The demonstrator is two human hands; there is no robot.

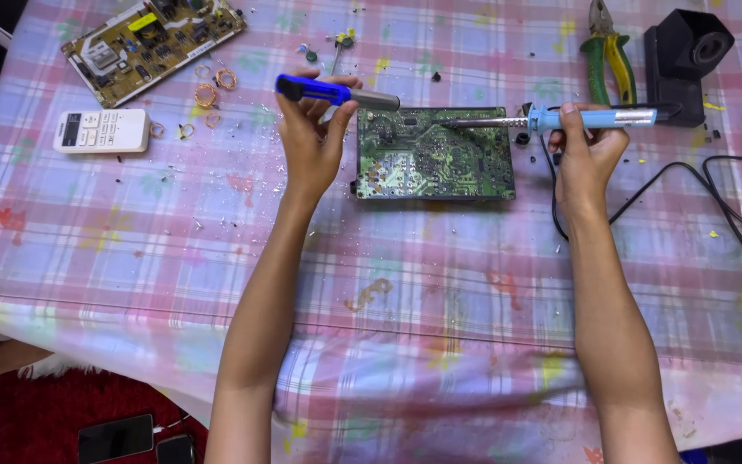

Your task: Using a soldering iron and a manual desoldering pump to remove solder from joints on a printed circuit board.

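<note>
Green circuit board (434, 155) lay flat on the plaid tablecloth (388, 283), between the hands. Right hand (586, 150) was clamped on the light-blue soldering iron (590, 119), tip over the board. Left hand (311, 129) gripped the blue desoldering pump (332, 92). Board probably stiff, light, fragile; best held by its edges.

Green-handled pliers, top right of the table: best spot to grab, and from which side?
Take the pliers by the paired green and yellow handles, coming from the near side. The metal jaws point away toward the table's far edge, and the black stand crowds the right.
</note>
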